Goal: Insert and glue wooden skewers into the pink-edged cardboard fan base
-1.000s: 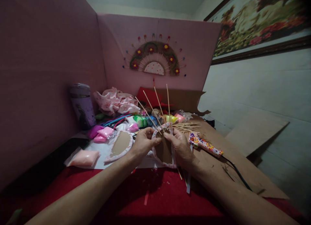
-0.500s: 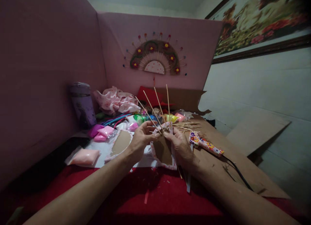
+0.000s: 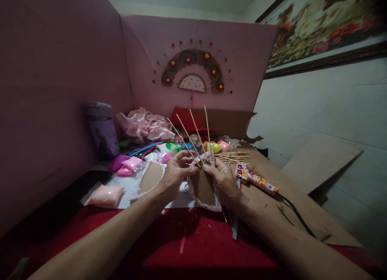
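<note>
Both hands hold a cardboard piece edged with pink-white fabric, above the front of the red-covered table. Several thin wooden sticks fan upward from its top edge. My left hand pinches the piece's upper left edge near the stick ends. My right hand grips the upper right edge, its thumb pressed by the stick bases. A second fabric-edged cardboard piece lies left of my left hand on white paper. The fingertips behind the held piece are partly hidden.
A flowered glue gun with a black cord lies at right on brown cardboard, near loose sticks. Clay packets, a purple tumbler and crumpled fabric stand left. A decorated half-round fan hangs behind.
The upper tips of the sticks have shifted slightly left, and the held piece has tilted a little. Both hands keep their grip in nearly the same place.
</note>
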A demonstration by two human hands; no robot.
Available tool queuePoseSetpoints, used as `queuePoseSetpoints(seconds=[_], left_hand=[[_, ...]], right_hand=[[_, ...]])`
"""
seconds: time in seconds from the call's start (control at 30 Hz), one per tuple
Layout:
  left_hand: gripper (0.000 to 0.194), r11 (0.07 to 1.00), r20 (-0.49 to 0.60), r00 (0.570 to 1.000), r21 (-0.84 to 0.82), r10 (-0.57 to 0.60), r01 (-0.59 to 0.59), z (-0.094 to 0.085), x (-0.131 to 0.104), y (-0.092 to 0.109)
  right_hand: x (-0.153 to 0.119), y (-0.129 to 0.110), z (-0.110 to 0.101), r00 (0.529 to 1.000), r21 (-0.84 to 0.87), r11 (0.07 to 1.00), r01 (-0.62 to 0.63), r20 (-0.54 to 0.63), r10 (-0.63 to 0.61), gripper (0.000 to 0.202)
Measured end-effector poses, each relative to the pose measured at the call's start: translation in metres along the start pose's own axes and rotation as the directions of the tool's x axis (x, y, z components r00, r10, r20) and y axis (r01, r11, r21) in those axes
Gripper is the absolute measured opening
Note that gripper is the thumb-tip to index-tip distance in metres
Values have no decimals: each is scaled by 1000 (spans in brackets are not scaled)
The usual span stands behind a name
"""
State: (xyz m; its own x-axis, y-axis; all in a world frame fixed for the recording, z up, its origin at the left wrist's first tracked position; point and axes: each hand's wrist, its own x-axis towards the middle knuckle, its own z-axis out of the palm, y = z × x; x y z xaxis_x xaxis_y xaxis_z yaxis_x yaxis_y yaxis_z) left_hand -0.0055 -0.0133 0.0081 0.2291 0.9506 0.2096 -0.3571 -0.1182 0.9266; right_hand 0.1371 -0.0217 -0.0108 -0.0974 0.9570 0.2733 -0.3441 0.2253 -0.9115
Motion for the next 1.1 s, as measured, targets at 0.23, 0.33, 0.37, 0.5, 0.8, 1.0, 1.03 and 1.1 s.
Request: queuePoseSetpoints(seconds=[0.23,0.33,0.37,0.5,0.8,1.0,1.03,1.1], left_hand=[[42,1000,-8,1000,-6,3,-3,1,-1,-1],[39,1000,-5,1000,0,10,-10,2,-1,-1],[38,1000,-6,1000,3,13,-13,2,-1,-1],[38,1000,-16,1000,10,12,-12,2,0,-2],[36,1000,-21,1000,11,10,-10,3,0,-1],[35,1000,-25,1000,22,5,-5,4,-1,-1],[35,1000,-24,1000,21,6,-5,4,-1,-1],[34,1000,-20,1000,17,6,-5,3,-1,-1]], right_hand=[[0,1,1,1000,14,1000,-3,-19,3,23],[1,2,0,1000,22,1000,-6,-11,6,23],[1,2,0,1000,19,1000,-5,-9,5,23],[0,3,-1,1000,3,1000,-3,-13,3,24],[0,3,-2,1000,-6,1000,-4,-13,4,25],[0,3,-2,999,-34,999,3,-32,-4,25],[0,3,-3,1000,-35,999,4,-27,-5,25],[0,4,-3,1000,-35,999,5,-16,-5,24]])
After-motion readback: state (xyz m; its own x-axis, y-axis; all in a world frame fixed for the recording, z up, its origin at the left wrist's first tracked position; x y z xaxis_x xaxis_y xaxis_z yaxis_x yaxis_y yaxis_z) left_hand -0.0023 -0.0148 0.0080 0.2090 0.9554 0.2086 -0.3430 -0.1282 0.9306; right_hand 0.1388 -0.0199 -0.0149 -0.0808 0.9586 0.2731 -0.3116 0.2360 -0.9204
